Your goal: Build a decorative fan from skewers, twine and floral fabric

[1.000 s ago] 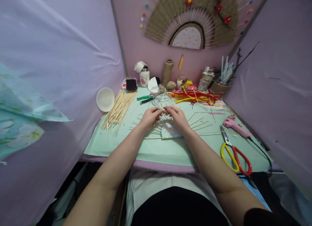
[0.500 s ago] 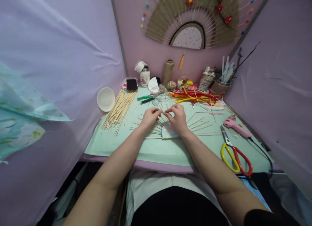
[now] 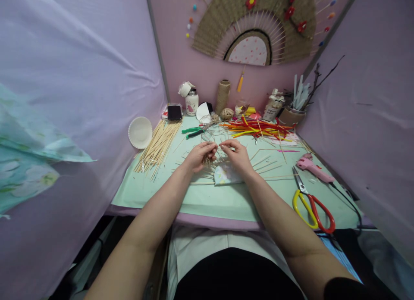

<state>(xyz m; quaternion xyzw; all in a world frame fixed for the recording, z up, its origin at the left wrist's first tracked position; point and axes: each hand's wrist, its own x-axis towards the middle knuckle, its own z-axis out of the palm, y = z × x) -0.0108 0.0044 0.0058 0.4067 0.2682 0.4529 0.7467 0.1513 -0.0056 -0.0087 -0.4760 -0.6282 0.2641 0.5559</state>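
My left hand [image 3: 203, 156] is closed in a pinch, its fingertips up beside those of my right hand [image 3: 236, 153]. The right thumb and forefinger are pinched too, a small gap from the left ones. Whatever they hold is too thin to name; some brownish strands show under the left fingers. Beneath both hands lies a fan-shaped frame of thin bamboo sticks [image 3: 267, 164], spread out from a half-round piece of pale floral cloth [image 3: 223, 175]. My hands cover the middle of the frame.
Bamboo sticks [image 3: 158, 147] lie in a heap at left, beside a white dish [image 3: 140, 132]. Pliers [image 3: 196, 132], a twine cone [image 3: 223, 96] and red and yellow pipe cleaners [image 3: 258, 128] sit behind. At right are scissors [image 3: 304, 201] and a pink glue gun [image 3: 313, 168].
My fingertips have drawn slightly apart. The right hand has shifted a little to the right, and the left hand has turned so its curled fingers show more.
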